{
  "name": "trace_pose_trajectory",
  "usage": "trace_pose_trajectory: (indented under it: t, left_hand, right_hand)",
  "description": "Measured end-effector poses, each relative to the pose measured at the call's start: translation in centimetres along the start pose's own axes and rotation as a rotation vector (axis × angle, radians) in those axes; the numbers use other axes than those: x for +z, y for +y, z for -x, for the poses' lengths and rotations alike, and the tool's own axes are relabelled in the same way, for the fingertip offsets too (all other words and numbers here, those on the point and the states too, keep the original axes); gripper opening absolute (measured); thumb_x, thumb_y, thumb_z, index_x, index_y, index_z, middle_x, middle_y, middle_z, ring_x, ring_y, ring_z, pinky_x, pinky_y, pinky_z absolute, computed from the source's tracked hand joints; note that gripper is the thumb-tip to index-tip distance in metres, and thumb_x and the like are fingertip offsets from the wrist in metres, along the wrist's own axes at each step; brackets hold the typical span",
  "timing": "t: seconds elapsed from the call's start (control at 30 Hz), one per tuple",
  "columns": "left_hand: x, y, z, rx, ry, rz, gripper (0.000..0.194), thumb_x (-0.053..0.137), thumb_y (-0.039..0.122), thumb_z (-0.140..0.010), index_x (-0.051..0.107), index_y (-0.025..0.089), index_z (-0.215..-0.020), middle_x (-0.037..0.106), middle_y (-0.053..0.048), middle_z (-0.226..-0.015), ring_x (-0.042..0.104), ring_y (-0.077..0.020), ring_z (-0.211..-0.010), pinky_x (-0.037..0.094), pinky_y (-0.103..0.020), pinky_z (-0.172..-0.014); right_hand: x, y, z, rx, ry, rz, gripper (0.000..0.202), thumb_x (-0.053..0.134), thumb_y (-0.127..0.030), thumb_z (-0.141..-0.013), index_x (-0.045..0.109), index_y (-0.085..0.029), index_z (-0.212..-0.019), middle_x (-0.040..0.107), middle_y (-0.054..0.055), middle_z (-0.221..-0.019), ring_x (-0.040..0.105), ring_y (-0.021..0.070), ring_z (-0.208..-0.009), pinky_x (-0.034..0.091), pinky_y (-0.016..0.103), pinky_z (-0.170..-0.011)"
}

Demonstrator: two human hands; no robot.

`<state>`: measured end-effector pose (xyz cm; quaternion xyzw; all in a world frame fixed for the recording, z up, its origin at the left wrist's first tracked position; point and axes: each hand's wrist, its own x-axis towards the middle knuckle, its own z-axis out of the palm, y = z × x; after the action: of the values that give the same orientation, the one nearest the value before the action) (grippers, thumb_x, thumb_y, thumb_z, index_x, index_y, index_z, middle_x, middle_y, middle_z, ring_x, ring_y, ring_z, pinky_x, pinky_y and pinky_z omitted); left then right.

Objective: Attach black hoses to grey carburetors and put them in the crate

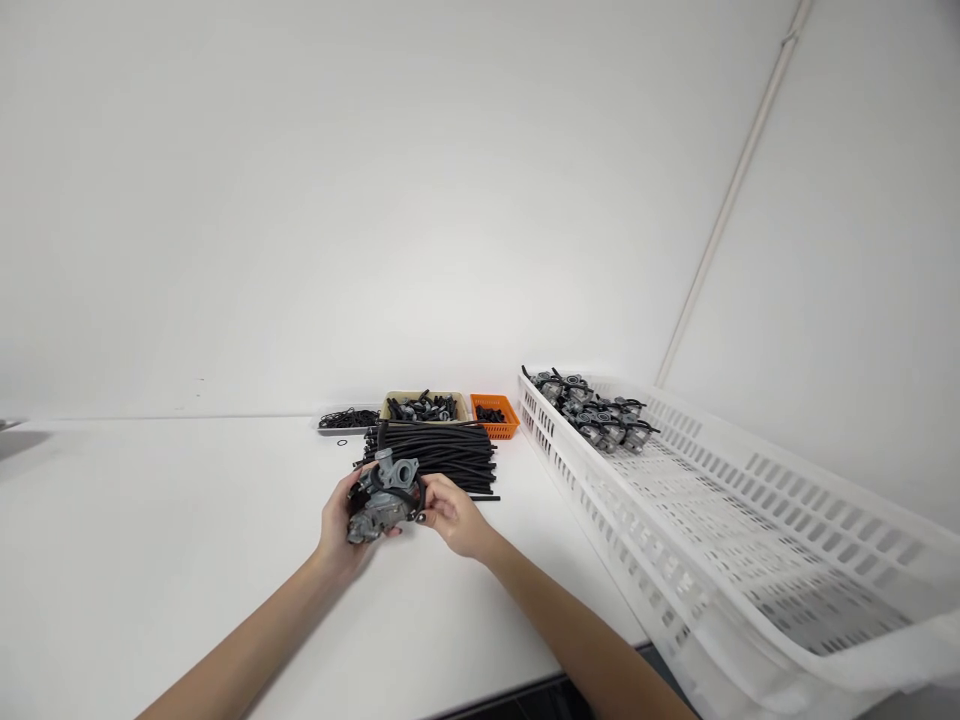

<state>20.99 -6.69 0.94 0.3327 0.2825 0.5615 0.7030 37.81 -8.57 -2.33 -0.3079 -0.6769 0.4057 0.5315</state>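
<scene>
A grey metal carburetor (382, 505) is held up over the white table, its flange opening facing up and to the right. My left hand (341, 520) is wrapped round its left side and underside. A black rubber hose (420, 497) curves along the carburetor's right side. My right hand (450, 512) has its fingers closed on that hose, close against the body; the exact fingertip contact is partly hidden. Just behind the carburetor lies a pile of straight black hoses (450, 458).
Behind the hoses stand a tray of black rings (349, 420), a cream tray (388, 400) of small parts and an orange basket (512, 418) of black pieces. On the right, a long white crate (600, 510) holds several carburetors (600, 415) at its far end.
</scene>
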Motion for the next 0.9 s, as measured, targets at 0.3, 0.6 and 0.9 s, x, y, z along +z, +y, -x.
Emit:
trace_pose_trajectory:
  t: [0.3,0.6,0.9]
  left_hand:
    - [-1.1,-0.6,-1.3,0.062,0.059,-0.033,0.026,0.054,0.033,-0.08,0.061,0.024,-0.104,0.066,-0.001,-0.096,0.065,-0.0217,-0.072,0.054,-0.031,-0.047]
    - [-0.9,-3.3,-1.5,0.033,-0.19,-0.186,0.06,0.06,0.05,-0.076,0.045,0.033,-0.131,0.041,0.0,-0.145,0.041,-0.0279,-0.129,0.051,-0.029,-0.085]
    - [-1.9,-1.7,-2.3,0.143,-0.265,-0.515,0.072,0.055,0.059,-0.077,0.027,0.039,-0.14,0.017,-0.003,-0.155,0.053,-0.0369,-0.115,0.06,-0.04,-0.064]
  right_hand:
    - [0.2,0.3,0.2,0.114,0.109,-0.163,0.071,0.079,-0.039,-0.063,0.04,-0.031,-0.122,0.042,0.008,-0.134,0.061,0.0156,-0.087,0.052,0.039,-0.082]
    - [0.4,2.0,0.1,0.031,0.184,-0.078,0.074,0.077,-0.039,-0.064,0.041,-0.029,-0.129,0.059,0.004,-0.11,0.06,0.0207,-0.097,0.052,0.038,-0.082]
    - [-0.1,-4.8,0.7,-0.254,0.623,-0.256,0.07,0.08,-0.038,-0.059,0.046,-0.025,-0.119,0.061,0.006,-0.107,0.06,0.0217,-0.097,0.049,0.036,-0.085]
